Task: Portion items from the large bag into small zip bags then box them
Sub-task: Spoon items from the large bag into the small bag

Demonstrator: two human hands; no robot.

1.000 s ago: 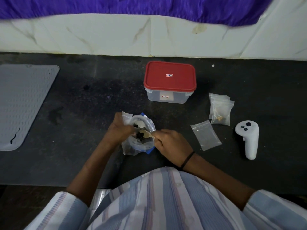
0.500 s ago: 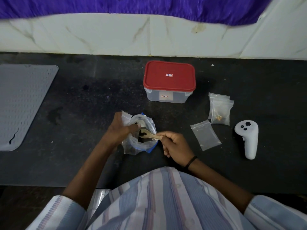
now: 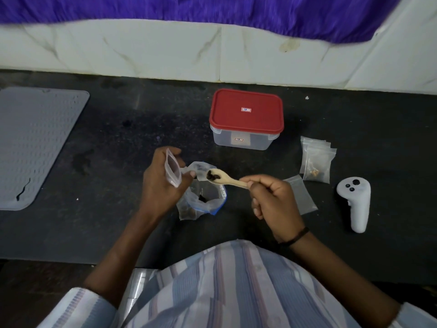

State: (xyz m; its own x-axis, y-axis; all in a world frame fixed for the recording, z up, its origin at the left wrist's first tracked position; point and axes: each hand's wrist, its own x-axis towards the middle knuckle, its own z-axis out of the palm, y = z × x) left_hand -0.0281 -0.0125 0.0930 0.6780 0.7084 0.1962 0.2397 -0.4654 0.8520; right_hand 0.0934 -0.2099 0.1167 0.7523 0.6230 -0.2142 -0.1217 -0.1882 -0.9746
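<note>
Above the big bag [image 3: 201, 197], right hand [image 3: 272, 200] holds a loaded spoon [image 3: 224, 179]; left hand [image 3: 163, 183] pinches a zip bag [image 3: 173, 170] (tip slowly, mouth held wide).

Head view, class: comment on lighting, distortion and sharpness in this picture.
Head view: dim, even light with weak shadows on the dark counter; wide-angle lens bows the white wall edge; wooden spoon and container with the red lid fairly sharp; purple cloth at top smeared.

A striped shirt [image 3: 248, 287] in pale blue, pink and white; a thin dark band [image 3: 294, 237], perhaps cord, on the right wrist.
</note>
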